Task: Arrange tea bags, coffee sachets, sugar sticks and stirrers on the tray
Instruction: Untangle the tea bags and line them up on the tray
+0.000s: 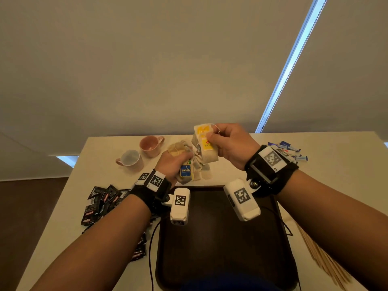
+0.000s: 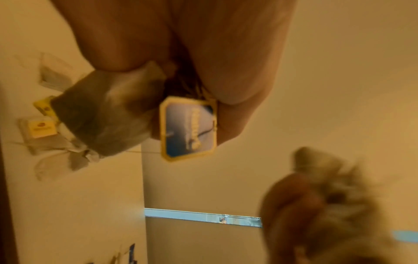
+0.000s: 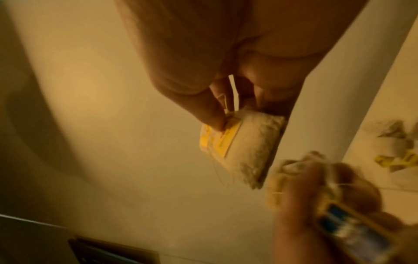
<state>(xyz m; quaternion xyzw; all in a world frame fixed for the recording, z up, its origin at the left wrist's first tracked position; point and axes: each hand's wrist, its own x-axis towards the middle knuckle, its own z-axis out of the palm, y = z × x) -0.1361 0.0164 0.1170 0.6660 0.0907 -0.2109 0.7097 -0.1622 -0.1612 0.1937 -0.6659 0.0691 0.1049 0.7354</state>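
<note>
Both hands up over the worktop's far edge, the left hand (image 1: 175,162) clutching a bunch of tea bags (image 1: 184,164), the right hand (image 1: 227,143) pinching a yellow-tagged stack (image 1: 204,143) — tease the tangled strings apart gently before lowering onto the dark tray (image 1: 220,238) just below.

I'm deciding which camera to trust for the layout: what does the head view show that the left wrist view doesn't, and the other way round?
Only the head view shows the dark tray, the two cups, the black coffee sachets, the wooden stirrers and the right hand's pinch on yellow-tagged tea bags. Only the left wrist view shows the blue tag close up, hanging below the left hand's fingers. Both show the left hand gripping tea bags and loose tea bags on the table.
</note>
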